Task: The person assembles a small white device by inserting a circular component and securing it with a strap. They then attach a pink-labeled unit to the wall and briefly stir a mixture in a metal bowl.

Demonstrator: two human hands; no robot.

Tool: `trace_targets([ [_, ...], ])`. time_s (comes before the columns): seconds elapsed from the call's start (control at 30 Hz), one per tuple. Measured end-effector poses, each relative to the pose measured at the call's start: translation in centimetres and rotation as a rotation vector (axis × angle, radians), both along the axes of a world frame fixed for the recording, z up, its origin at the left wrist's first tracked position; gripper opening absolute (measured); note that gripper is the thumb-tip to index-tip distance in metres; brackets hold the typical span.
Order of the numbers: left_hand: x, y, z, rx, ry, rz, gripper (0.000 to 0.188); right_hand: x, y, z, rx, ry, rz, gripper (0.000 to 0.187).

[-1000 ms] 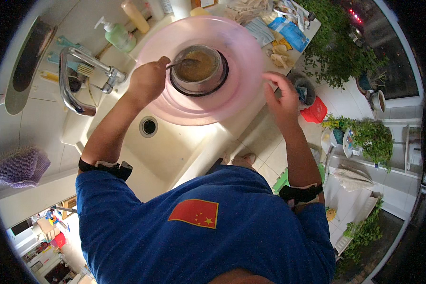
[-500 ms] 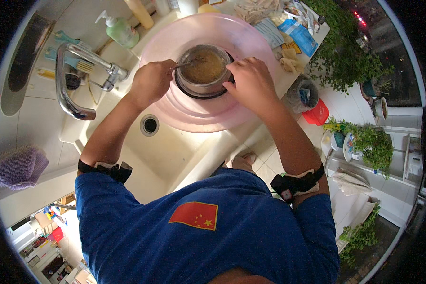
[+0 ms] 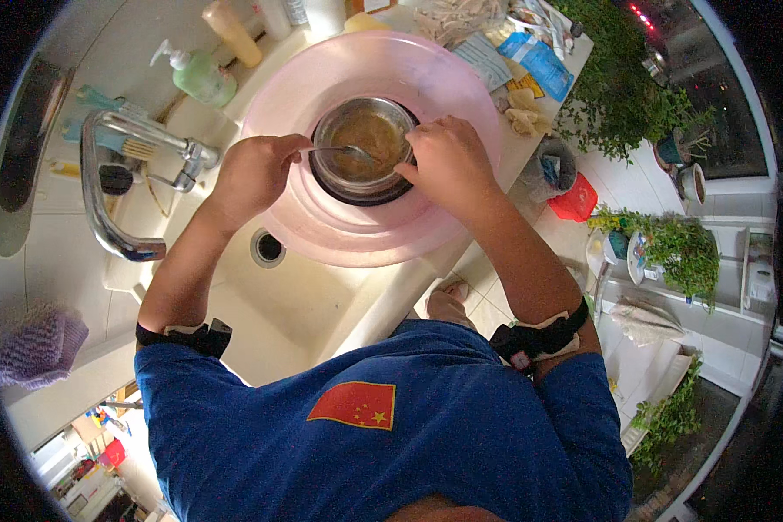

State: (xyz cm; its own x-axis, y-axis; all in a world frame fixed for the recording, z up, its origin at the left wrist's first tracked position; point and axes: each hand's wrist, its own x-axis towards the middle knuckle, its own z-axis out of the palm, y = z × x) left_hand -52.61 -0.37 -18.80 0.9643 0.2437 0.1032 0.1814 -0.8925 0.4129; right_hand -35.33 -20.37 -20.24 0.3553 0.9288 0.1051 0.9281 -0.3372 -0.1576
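A metal bowl (image 3: 339,180) of murky yellowish-brown liquid (image 3: 367,139) sits in a large pink plastic basin (image 3: 278,104), with a dark ring showing around its base. Between the thumb and fingers of my left hand (image 3: 257,174) is the handle of a metal fork (image 3: 329,149). Its head reaches over the bowl's left rim into the liquid. My right hand (image 3: 448,161) grips the right side of the bowl's rim, fingers on top and thumb toward the near side.
The basin rests across a cream sink (image 3: 296,300) with a drain (image 3: 268,249) and chrome faucet (image 3: 104,191) at left. A green pump bottle (image 3: 202,76) stands behind. A blue packet (image 3: 535,65) lies at the far right, above a bin (image 3: 555,167) and red container (image 3: 574,202).
The fork's head now shows more plainly in the bowl, and its handle lies flatter. The view has shifted, so the basin appears slightly lower and further left. My right hand keeps its hold.
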Motion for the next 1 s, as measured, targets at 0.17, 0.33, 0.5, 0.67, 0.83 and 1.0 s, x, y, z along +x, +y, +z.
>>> trace_targets([
  [0.17,1.4,0.2,-1.2,-0.02,-0.062,0.031,0.028,0.0,-0.2,-0.2,0.023,-0.002,0.0,0.023],
  [0.33,1.4,0.5,-0.9,-0.014,-0.106,0.192,0.025,0.0,0.0,-0.5,0.029,0.004,-0.022,0.022],
  [0.5,2.5,0.3,-1.1,0.112,-0.08,0.162,0.022,0.0,-0.1,-0.7,0.037,0.004,-0.009,0.017],
  [0.67,3.3,-0.7,-1.1,0.14,-0.07,0.103,0.021,0.1,0.0,-1.0,0.046,-0.003,-0.005,0.015],
  [0.83,3.7,-0.8,-1.5,0.142,-0.095,0.046,0.022,0.0,-0.2,-0.9,0.049,-0.02,0.009,0.015],
  [1.0,3.1,-0.5,-2.2,0.168,-0.088,0.01,0.026,-0.2,-0.2,-0.6,-0.038,0.002,-0.011,0.019],
])
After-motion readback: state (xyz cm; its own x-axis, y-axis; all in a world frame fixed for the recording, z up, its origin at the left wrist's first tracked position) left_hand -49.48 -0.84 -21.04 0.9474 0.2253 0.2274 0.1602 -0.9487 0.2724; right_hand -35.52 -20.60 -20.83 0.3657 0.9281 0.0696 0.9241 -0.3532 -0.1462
